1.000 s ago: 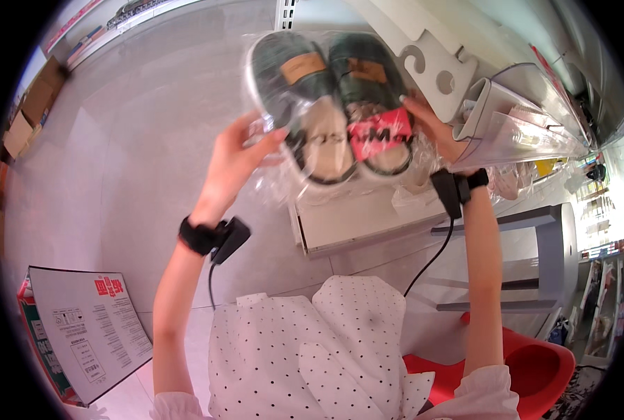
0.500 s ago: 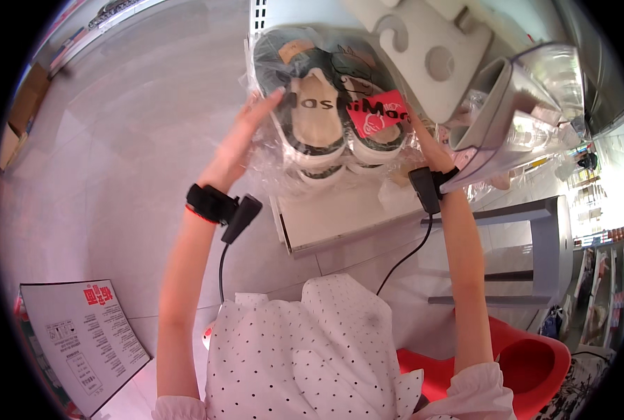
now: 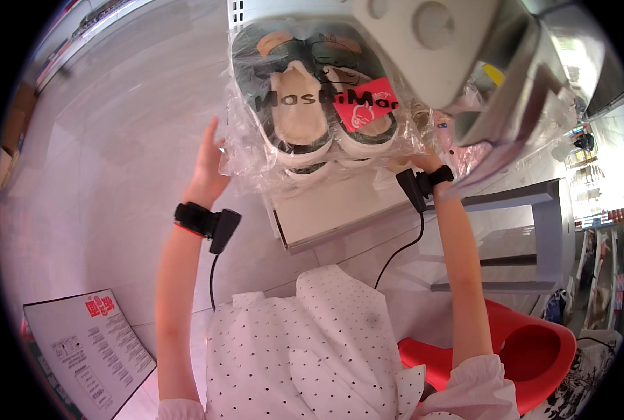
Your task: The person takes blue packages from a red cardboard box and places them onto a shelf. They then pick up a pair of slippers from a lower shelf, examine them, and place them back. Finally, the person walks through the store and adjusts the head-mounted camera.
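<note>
The person holds a clear plastic bag [image 3: 312, 150] with a pair of green, white-soled shoes [image 3: 315, 112] raised overhead, soles and a red tag [image 3: 368, 105] facing the camera. The bag sits just under the grey moulded unit [image 3: 424, 42] at the top and above the near edge of the white box [image 3: 340, 217] in front of the person.

The left hand [image 3: 208, 164] is open, fingers spread and upright, its palm pressed against the bag's left edge — steadying rather than gripping. The right hand [image 3: 424, 162] is mostly hidden behind crumpled plastic at the bag's lower right corner; whether it pinches the film cannot be told.

Judged from this, the lift is best done with support under the shoes' weight, not by the thin film alone, which could stretch or slip. Both hands should stay level so the pair does not slide to one corner — and the bag's top should clear the grey unit's rim. The wrist cables [image 3: 396, 252] need slack.
</note>
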Demonstrator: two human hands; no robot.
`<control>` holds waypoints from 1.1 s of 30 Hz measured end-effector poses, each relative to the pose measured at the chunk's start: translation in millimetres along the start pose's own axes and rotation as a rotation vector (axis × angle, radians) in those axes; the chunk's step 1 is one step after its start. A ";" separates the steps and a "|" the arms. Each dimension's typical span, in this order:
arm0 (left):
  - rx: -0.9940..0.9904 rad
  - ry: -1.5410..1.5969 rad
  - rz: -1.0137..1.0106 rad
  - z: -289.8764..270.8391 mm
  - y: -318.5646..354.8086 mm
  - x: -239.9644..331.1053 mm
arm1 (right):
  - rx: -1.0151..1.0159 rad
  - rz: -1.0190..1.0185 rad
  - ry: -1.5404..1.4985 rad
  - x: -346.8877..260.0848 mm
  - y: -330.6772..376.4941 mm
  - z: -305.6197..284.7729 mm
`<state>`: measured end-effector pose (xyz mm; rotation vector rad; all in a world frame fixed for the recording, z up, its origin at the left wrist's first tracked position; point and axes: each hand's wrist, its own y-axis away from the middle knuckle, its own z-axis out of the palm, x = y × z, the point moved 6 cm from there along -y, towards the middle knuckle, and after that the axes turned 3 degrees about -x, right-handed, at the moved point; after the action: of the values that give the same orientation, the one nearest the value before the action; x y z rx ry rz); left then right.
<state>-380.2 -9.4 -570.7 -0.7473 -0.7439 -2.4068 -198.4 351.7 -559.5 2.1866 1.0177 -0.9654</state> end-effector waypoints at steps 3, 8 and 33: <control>-0.103 0.001 -0.030 8.7 -4.3 -22.3 | -0.057 0.047 0.031 12.0 0.1 8.8; -0.155 -0.192 0.123 -21.7 -25.2 -30.8 | -0.160 0.109 0.126 21.9 5.7 27.7; 0.197 -0.032 0.333 -151.8 169.2 41.0 | -0.601 -0.234 -0.083 -118.3 116.5 286.7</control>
<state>-360.8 -238.6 -592.7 -0.7640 -0.7874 -1.9966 -267.4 33.2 -619.5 1.5476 1.3382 -0.7152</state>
